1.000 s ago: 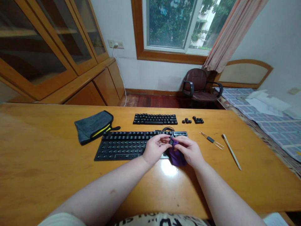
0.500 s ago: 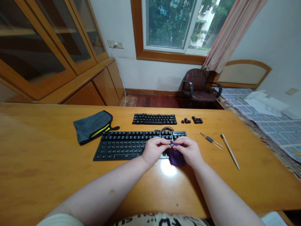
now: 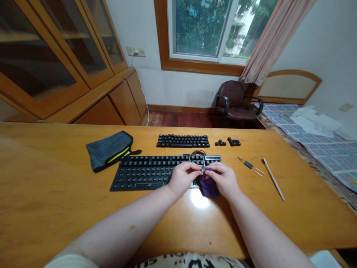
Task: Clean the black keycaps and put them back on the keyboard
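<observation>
Barely shifted since a moment before: kept left hand point(image 3: 182, 178) and right hand point(image 3: 224, 179) pinched together, fingertips closed on a keycap point(image 3: 203, 170), just above the purple cloth point(image 3: 208, 189) bunched under the right palm at the keyboard point(image 3: 139, 173) edge. Probably best gripped firmly and rubbed gently on every face. Farther off, ignored wire puller point(image 3: 249, 165), stick point(image 3: 273, 179) and loose keycaps point(image 3: 182, 141).

keyboard point(image 3: 145, 173) ahead, desk point(image 3: 55, 193) bare nearside

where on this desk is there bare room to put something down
Bare desk spreads left of the grey pouch and keyboard, and right of the stick. Crowded where left hand and right hand hold a keycap and purple cloth, and around the keycap rows and wire puller.
</observation>
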The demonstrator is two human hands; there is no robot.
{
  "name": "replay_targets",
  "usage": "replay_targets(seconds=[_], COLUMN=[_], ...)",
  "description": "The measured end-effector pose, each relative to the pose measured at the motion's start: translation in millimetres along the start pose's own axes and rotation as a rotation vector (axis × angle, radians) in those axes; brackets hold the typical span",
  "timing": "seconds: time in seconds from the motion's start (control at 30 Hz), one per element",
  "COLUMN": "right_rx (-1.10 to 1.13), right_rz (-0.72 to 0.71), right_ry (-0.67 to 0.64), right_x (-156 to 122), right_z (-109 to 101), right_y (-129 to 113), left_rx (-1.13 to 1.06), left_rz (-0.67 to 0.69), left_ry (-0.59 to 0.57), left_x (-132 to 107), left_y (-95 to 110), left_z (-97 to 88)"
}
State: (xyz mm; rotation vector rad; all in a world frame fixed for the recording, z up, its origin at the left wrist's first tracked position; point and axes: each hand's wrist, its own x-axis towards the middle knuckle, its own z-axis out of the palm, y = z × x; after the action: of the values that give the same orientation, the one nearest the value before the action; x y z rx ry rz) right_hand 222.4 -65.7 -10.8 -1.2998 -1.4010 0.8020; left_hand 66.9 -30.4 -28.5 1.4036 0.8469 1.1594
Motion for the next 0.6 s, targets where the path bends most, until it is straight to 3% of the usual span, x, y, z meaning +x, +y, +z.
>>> replay_targets(seconds=[0.13,0.33,0.6], right_rx=[-0.042,-0.086,-0.145], right_rz=[-0.022,-0.129,-0.099], right_ry=[-0.070,-0.102,-0.076], right_x=[0,-2,-2], right_z=[-1,-3,-2], right_y=[1,4,6], left_rx=[0.048,0.117,0.442], left_rz=[0.093,0.125,0.356], left_ry=[-0.004,-0.008,-0.070], left_x=[0,0,-2], left_y=[-3,-7,5], left_z=[1.2,0.4,-4.6])
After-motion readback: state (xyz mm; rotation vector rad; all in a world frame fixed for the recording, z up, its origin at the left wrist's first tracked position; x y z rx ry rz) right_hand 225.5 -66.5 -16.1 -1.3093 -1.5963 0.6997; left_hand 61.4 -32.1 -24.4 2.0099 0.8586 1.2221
